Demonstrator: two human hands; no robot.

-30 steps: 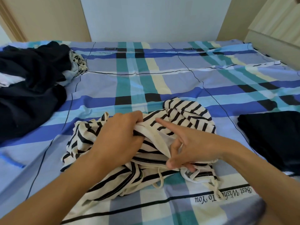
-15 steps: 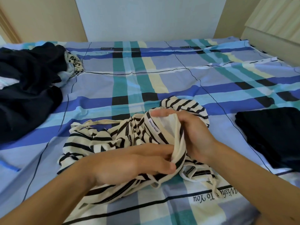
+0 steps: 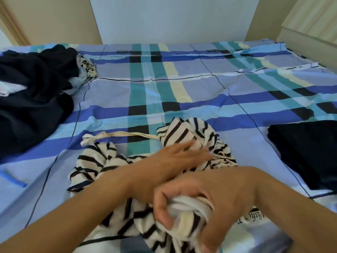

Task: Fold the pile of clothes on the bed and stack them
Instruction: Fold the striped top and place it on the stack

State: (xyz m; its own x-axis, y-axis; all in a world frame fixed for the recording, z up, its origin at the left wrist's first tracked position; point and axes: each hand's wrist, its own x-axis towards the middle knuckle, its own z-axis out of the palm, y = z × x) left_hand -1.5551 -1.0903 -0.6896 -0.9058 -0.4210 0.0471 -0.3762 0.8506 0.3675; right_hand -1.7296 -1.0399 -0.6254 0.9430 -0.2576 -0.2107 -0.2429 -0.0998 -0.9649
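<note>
We have the right hand (image 3: pixel 209 201), low and right of centre in the frame, closed round a bunched cream edge of the striped top (image 3: pixel 191 136). From that fist the cloth runs up the frame and a little left, crumpled, to its far end near the middle of the bed (image 3: pixel 182 92). A thin strap (image 3: pixel 124 134) trails off to the left.

The left hand (image 3: pixel 173 159) crosses just above the fist with fingers out straight. It seems to lie flat on the stripes, though blur leaves the contact unsure. It is the nearer hand to the loose far end.

We judge the next move is to draw the top out along that line. The unfolded dark pile (image 3: pixel 32 92) sits upper left and the folded dark stack (image 3: pixel 310 152) at the right edge.
</note>
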